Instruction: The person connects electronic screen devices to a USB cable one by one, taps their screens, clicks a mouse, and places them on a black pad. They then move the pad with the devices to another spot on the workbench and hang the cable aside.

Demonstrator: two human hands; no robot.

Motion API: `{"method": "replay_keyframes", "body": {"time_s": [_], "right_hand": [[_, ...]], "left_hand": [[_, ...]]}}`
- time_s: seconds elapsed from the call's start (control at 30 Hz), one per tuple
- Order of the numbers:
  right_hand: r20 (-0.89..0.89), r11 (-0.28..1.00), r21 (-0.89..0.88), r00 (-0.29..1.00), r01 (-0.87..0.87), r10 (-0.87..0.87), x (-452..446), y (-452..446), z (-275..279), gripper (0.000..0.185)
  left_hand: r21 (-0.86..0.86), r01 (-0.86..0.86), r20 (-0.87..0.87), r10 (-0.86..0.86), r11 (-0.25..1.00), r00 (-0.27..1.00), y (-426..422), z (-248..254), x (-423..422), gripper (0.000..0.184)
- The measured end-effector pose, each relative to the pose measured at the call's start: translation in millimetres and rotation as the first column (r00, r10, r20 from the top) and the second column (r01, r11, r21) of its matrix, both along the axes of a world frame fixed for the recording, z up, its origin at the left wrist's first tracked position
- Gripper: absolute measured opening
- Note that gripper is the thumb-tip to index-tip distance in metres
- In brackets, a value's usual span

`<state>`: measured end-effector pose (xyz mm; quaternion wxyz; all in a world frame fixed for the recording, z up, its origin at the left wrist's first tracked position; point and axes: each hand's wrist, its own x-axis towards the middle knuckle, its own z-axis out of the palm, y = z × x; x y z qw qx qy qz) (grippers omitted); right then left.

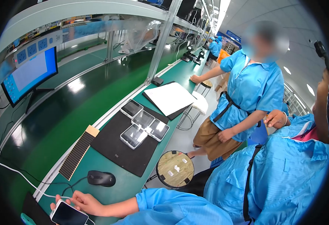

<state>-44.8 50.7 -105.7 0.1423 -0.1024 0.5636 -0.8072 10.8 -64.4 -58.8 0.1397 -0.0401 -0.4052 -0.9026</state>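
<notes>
At the bottom left, a white handheld device (70, 214) with a dark screen is tilted up over the bench. My left hand (53, 206) is wrapped behind it. Only some fingertips show along its upper edge. Just above the device, my right hand (85, 203) has its fingers curled together at a white cable (25, 179), which comes in from the left. The fingers cover the cable's end. A black mouse (101, 178) sits beyond my right hand. Several similar white devices (134, 135) lie face up on a black mat (125, 157).
A ribbed dark strip (79, 153) lies along the bench's (121, 186) edge rail. White sheets (170, 98) rest farther along, and a monitor (31, 77) stands at left. One co-worker (247, 86) stands beside the bench. Another person in blue (280, 172) is close at right. A round stool (175, 168) stands below.
</notes>
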Motion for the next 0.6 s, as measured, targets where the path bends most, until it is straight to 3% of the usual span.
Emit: {"method": "replay_keyframes", "body": {"time_s": [0.07,0.1,0.2,0.23,0.27,0.3,0.33,0.37,0.4,0.47,0.6], "right_hand": [[-0.264,0.999,0.05,0.964,-0.015,0.027,1.4,-1.0,-7.7,0.019],[-0.28,0.987,0.148,0.954,-0.066,0.106,1.4,4.8,-1.8,0.017],[-0.181,0.983,0.18,0.982,-0.025,0.058,7.9,9.7,21.3,0.012],[-0.335,0.992,0.088,0.94,0.095,-0.06,7.0,3.7,8.8,0.011],[-0.385,0.987,0.122,0.921,0.104,-0.049,4.9,10.4,7.5,0.011],[-0.33,0.987,0.144,0.937,-0.068,0.113,2.6,19.4,6.5,0.011],[-0.053,0.937,0.09,0.937,-0.339,0.344,2.0,27.9,11.4,0.014],[-0.042,0.924,-0.11,0.931,-0.366,0.363,5.7,23.9,-5.0,0.019],[-0.079,0.918,-0.139,0.928,-0.373,0.365,7.0,24.4,-6.8,0.023],[-0.009,0.874,-0.18,0.89,-0.451,0.457,7.6,29.1,10.3,0.028],[-0.064,0.869,-0.1,0.875,-0.485,0.481,8.7,27.5,20.0,0.033]], "left_hand": [[-0.056,0.013,-0.067,-0.016,0.998,0.998,6.6,5.2,-2.5,0.074],[-0.117,-0.01,-0.068,0.003,0.993,0.998,12.8,16.7,-3.3,0.074],[-0.156,-0.132,-0.01,0.133,0.979,0.991,20.9,33.9,-12.3,0.078],[-0.014,-0.005,-0.106,0.004,1.0,0.994,13.7,26.4,-19.3,0.076],[0.106,0.104,-0.214,-0.079,0.989,0.974,4.3,14.9,-24.5,0.075],[0.129,-0.028,-0.05,0.035,0.991,0.998,4.8,20.1,-25.0,0.076],[0.156,-0.049,-0.056,0.058,0.987,0.997,8.6,24.1,-28.9,0.076],[0.255,-0.068,-0.056,0.085,0.965,0.995,11.0,27.0,-30.7,0.069],[0.248,-0.059,-0.049,0.074,0.967,0.996,8.1,30.3,-32.1,0.069],[0.231,-0.003,-0.109,0.029,0.973,0.994,4.5,29.5,-30.0,0.07],[0.243,0.075,-0.21,-0.023,0.967,0.977,-4.2,13.8,-31.6,0.073]]}}
